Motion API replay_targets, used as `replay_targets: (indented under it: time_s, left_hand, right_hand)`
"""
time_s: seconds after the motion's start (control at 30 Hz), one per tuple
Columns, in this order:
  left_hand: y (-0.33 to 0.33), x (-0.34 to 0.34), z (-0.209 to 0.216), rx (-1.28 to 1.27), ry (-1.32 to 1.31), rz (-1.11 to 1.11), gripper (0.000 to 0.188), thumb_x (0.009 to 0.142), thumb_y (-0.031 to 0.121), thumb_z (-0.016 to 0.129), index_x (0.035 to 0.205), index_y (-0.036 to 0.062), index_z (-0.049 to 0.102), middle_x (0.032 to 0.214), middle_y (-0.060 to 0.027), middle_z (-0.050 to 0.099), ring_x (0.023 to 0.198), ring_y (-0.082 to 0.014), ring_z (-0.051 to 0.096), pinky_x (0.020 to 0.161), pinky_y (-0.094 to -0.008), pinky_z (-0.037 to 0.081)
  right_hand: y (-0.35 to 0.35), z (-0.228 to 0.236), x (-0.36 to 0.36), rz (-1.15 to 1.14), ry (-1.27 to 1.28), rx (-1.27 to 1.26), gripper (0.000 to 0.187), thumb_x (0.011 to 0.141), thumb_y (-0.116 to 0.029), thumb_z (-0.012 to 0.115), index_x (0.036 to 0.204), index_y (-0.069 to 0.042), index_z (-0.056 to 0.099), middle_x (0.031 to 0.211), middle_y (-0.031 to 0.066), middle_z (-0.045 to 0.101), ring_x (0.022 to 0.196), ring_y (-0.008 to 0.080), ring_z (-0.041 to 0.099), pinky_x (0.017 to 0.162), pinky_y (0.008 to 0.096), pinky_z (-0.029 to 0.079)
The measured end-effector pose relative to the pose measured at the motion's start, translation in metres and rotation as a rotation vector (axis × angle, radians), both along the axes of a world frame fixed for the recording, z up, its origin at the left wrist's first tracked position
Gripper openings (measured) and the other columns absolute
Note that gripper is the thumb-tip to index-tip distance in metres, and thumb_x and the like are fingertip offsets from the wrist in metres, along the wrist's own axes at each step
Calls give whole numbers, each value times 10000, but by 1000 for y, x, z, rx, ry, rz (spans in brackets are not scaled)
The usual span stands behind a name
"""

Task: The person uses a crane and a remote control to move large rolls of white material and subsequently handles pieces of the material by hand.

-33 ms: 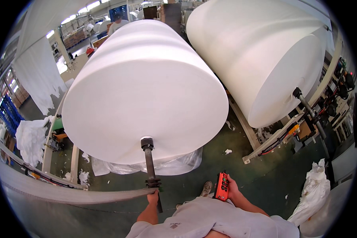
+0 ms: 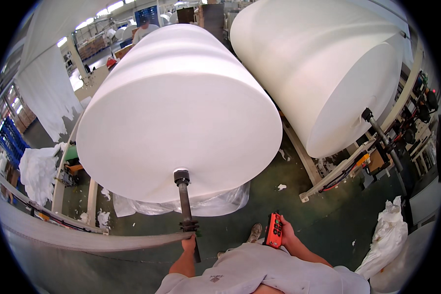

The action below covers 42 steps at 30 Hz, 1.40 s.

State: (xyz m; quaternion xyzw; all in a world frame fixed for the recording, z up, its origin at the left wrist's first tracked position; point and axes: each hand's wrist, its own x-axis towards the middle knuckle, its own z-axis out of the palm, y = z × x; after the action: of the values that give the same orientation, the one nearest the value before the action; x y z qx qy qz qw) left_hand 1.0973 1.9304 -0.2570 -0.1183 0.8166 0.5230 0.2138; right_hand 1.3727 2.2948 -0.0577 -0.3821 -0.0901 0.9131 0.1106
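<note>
My right hand [image 2: 290, 234] is closed round an orange-red handheld remote control [image 2: 274, 230] with dark buttons, held upright in front of my body. My left hand [image 2: 188, 243] is closed on the end of a wide grey lifting sling [image 2: 108, 242], where it meets a dark steel shaft [image 2: 185, 203]. Exactly how the sling passes round the shaft is hidden by my fingers. Through the centre of a huge white roll [image 2: 181, 122] runs the shaft, with a black collar against the roll's flat end and ridged rings near my left hand.
A second huge white roll [image 2: 323, 73] rests on a frame at the right, its own shaft [image 2: 384, 139] sticking out toward me. Clear plastic film [image 2: 225, 202] lies under the near roll. Crumpled white material [image 2: 387, 235] is at the right. Another person [image 2: 144, 30] stands behind the near roll.
</note>
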Motion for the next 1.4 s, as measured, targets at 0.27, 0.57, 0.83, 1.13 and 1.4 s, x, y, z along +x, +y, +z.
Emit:
replay_targets:
  time_s: [0.27,0.57,0.83,1.13,1.4]
  left_hand:
    - [0,-2,6,-77,19,29,513,795,326,782,1146,-22,646,1111,-190,684,1043,-377,643,872,-441,479]
    - [-3,-3,10,-77,-45,51,588,784,323,793,1219,-19,595,1187,-191,650,1089,-364,621,903,-435,472]
    - [-11,7,7,35,10,91,726,690,305,867,1252,-8,531,1202,-176,629,1095,-330,620,925,-422,475]
    - [-48,17,-8,-295,-200,-169,746,579,347,902,1143,-9,569,1081,-167,666,989,-336,664,841,-439,528]
    - [-63,27,21,-492,-87,-118,633,607,345,818,1072,-15,587,1071,-226,670,1037,-401,643,860,-463,522]
  right_hand:
    - [-6,16,-6,-4,-59,26,475,959,-552,495,1013,-111,661,894,150,688,835,345,662,758,509,553]
    - [-10,13,-5,13,-50,30,496,958,-564,482,1008,-104,659,890,165,692,814,350,670,752,511,557]
    - [-7,10,-2,25,-50,7,504,949,-571,493,979,-101,672,897,184,697,809,357,675,749,514,557]
    - [3,2,2,55,-13,25,508,945,-575,498,1004,-101,671,911,181,698,829,358,672,756,511,554]
    - [7,6,1,87,-28,7,486,950,-562,503,1027,-110,665,901,155,695,821,346,667,750,500,554]
